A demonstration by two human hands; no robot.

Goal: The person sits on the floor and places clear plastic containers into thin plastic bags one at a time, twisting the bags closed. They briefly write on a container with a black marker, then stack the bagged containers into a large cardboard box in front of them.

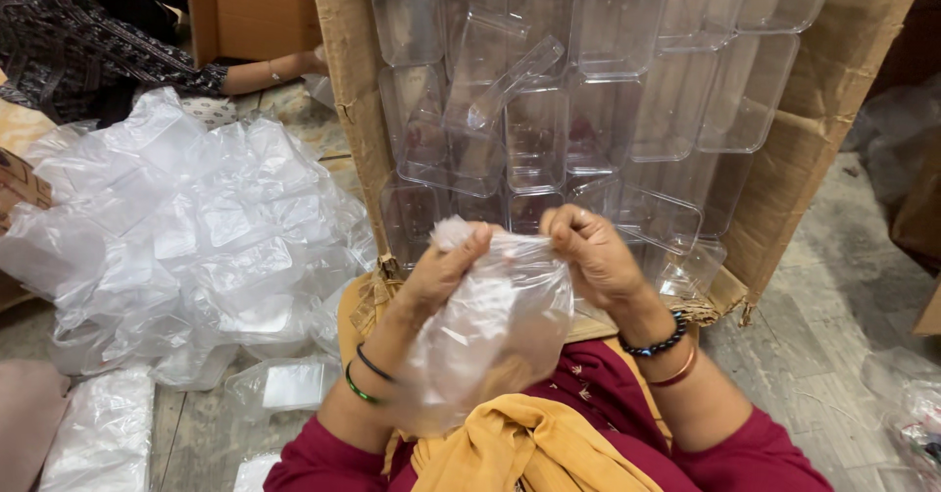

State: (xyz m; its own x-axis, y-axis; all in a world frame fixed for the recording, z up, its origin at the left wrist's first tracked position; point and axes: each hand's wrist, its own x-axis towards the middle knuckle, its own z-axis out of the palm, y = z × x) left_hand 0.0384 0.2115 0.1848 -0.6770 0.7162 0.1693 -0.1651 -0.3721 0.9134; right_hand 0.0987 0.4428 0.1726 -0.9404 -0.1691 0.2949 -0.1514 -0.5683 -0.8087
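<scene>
My left hand (443, 269) and my right hand (591, 254) both pinch the top edge of a thin clear plastic bag (495, 330) held over my lap. The bag hangs down between my wrists and seems to have a clear box inside it, though the film blurs it. Right behind my hands stands a big cardboard box (784, 188), tipped open toward me and stacked with several clear plastic containers (598, 110).
A large heap of bagged clear containers (186, 227) lies on the floor at my left, with more flat bags (103, 433) at lower left. Another person's arm (265, 71) reaches in at upper left by a brown carton (260, 7). Grey floor (833, 355) shows at right.
</scene>
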